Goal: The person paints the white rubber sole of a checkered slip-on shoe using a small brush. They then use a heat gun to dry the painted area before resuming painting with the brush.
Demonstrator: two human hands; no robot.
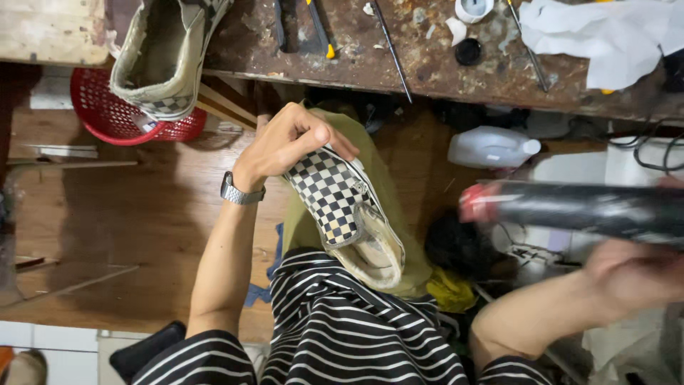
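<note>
The right hand (634, 274), nearest at four o'clock, grips a dark can (570, 210) ready for spraying, likely needing its nozzle aimed at the checkered shoe (342, 214) clasped by the left hand (285, 142) at centre.

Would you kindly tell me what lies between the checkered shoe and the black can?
In the head view, between the checkered shoe and the black can, only olive cloth and dim floor clutter show.

Black-white checkered shoe (335, 196) (red basket (107, 114))
</note>
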